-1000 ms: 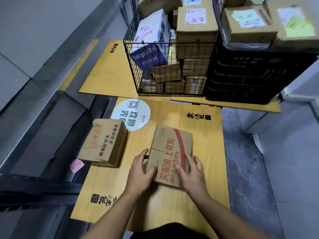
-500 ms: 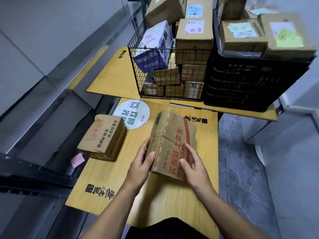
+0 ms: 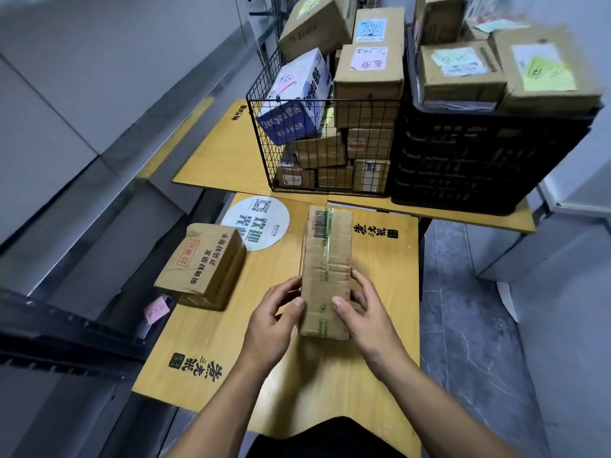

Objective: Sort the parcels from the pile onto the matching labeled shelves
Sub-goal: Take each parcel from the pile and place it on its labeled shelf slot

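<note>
Both hands, left hand and right hand, pinch the taped parcel by its 2 sides, above the near table.

writing on the sticky notes too small to read, lower parcels half hidden behind wire basket, pink note blurred, forearms cut off at bottom edge

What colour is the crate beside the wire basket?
Black. The crate shows best in the head view.
</note>
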Demonstrator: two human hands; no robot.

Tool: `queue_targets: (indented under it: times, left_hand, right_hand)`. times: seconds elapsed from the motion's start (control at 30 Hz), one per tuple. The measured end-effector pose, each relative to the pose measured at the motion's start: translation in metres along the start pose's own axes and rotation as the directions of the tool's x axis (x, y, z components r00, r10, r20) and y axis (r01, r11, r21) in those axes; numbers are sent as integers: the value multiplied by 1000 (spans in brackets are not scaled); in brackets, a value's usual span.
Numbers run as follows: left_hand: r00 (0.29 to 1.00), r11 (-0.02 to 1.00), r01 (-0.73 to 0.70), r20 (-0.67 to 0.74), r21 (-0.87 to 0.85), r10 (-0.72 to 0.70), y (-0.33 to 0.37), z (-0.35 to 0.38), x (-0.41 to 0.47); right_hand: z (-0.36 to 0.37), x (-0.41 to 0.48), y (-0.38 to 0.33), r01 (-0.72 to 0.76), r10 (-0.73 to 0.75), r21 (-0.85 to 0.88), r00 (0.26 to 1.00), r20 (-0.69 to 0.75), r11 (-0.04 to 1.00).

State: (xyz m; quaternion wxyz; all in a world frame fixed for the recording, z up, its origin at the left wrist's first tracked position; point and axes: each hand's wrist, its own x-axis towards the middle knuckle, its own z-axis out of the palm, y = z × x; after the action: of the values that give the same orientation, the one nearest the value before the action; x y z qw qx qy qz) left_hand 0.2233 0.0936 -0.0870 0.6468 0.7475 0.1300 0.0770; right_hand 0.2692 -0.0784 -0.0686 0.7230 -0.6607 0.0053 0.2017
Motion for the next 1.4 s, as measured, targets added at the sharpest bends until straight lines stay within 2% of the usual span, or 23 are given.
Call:
queue_targets:
  times: [0.13,0.23,0.37,0.47,0.57,0.67,0.87,1.13,1.4]
  left_hand:
    - [993,999,40,-110,35,-36,-6,-4,4]
    - [984,996,74,-164,48,-65,-12,-9,4]
    - [981,991,136,-135,-17,-137,-14,-16,-2]
    - [982,989,95,-172,110,-75,-12,-20,-8]
    - [982,967,21,-187,255,28,-8,-26,-13]
    - [979,942,-9,-188,335,76,-2,-29,-17]
    - [966,884,-50,-202,465,161,2,-32,-26]
    - [961,834,-34,-210,551,177,1,-36,-40]
    - [903,834,46,-380,550,200,8,-69,-68]
  right_hand:
    - [0,0,-2,-51,55,191,998,-16,980]
    - [-2,0,1,-86,88,271,996,8,959]
    - [-7,0,5,-123,106,312,992,70,942]
    - [-12,0,7,-75,65,230,997,52,970]
    - [-16,0,5,26,-26,19,999,26,999]
    - [-15,0,4,56,-54,-129,998,13,990]
    - [-12,-2,-2,72,-61,-123,994,86,990]
    - [0,-3,9,22,0,-191,993,114,981]
    - [51,1,10,106,-57,-198,969,240,974]
